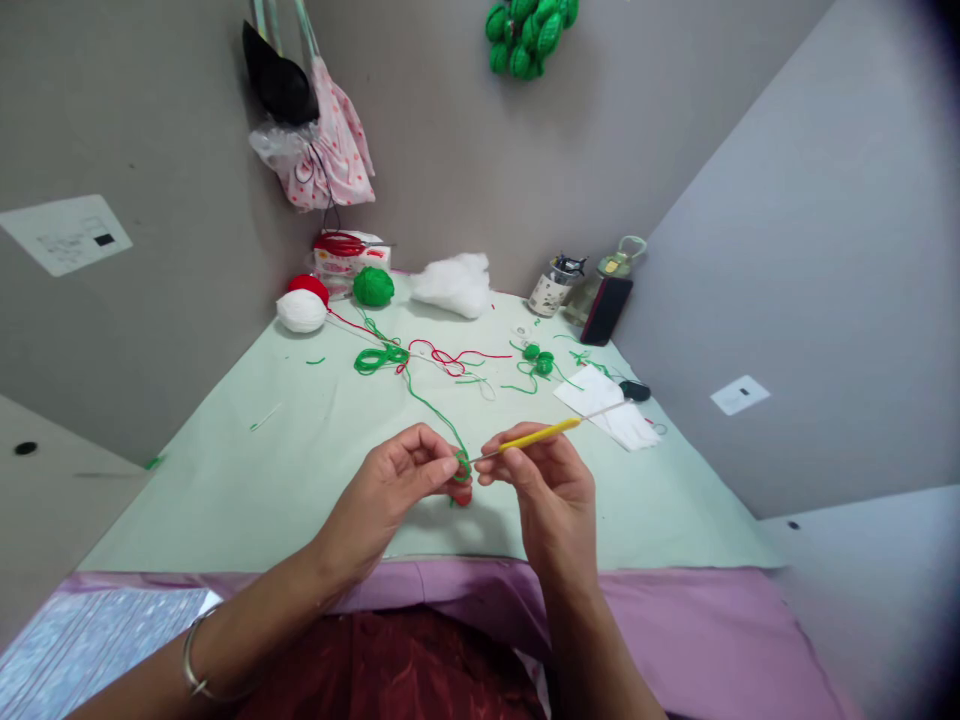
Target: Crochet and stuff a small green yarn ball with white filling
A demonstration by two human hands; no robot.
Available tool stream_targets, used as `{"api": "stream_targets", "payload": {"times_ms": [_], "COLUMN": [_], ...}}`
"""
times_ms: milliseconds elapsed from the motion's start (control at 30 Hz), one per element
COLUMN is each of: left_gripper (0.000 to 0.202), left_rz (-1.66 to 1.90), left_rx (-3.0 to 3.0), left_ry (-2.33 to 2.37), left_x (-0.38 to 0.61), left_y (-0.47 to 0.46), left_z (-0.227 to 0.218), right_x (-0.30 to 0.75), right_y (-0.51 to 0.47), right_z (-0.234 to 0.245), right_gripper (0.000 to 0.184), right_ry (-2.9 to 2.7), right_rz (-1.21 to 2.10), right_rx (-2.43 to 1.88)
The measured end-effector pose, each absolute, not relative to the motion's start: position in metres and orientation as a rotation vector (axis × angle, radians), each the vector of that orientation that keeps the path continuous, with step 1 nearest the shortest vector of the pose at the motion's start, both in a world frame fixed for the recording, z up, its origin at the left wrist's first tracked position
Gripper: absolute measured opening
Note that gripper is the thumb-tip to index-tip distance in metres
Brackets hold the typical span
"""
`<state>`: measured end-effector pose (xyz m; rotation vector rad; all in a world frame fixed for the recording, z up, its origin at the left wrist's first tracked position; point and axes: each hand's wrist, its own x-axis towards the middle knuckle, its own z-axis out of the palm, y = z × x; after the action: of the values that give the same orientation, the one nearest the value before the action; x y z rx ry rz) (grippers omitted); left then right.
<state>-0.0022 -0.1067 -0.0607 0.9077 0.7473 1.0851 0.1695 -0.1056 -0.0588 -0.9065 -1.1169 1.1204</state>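
My left hand [416, 470] pinches green yarn [463, 464] between thumb and fingers, with a small red piece [461, 496] showing below the fingertips. In my right hand [544, 480] is a crochet hook [541, 434] with a yellow handle, held like a pen. Its metal tip points left and reaches the green loop at my left fingertips; whether it passes through cannot be made out. From the loop a green strand runs up to a loose green tangle [381, 357] on the table.
Behind lie a green yarn ball [373, 287], a white yarn ball [301, 311], a red ball [309, 288] and white stuffing [454, 285]. At right are small green pieces [544, 362], white paper [606, 408], a phone [606, 312] and a pen cup [552, 289].
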Motion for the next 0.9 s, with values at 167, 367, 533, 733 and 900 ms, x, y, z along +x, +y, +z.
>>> {"api": "stream_targets", "payload": {"times_ms": [167,367,533,733,900], "left_gripper": [0.019,0.019,0.018,0.018,0.018], "left_rz": [1.111,1.135,1.145,1.123,1.094], "left_rx": [0.901,0.924,0.896,0.844,0.855], "left_ry": [0.774,0.782,0.760,0.734,0.722], "left_x": [-0.003,-0.004,-0.001,-0.001,-0.005], "left_y": [-0.105,-0.106,-0.108,-0.109,-0.111], "left_z": [-0.059,-0.057,-0.058,-0.054,-0.053], "right_x": [0.169,0.169,0.166,0.171,0.166], "right_y": [-0.108,-0.120,-0.130,-0.137,-0.135], "right_z": [-0.060,-0.058,-0.066,-0.093,-0.091], "right_gripper": [0.004,0.011,0.034,0.055,0.062], "right_ry": [-1.183,-1.219,-1.578,-1.785,-1.742], "right_rz": [0.967,0.715,0.376,-0.048,-0.101], "right_rx": [-0.914,-0.831,-0.815,-0.810,-0.799]}}
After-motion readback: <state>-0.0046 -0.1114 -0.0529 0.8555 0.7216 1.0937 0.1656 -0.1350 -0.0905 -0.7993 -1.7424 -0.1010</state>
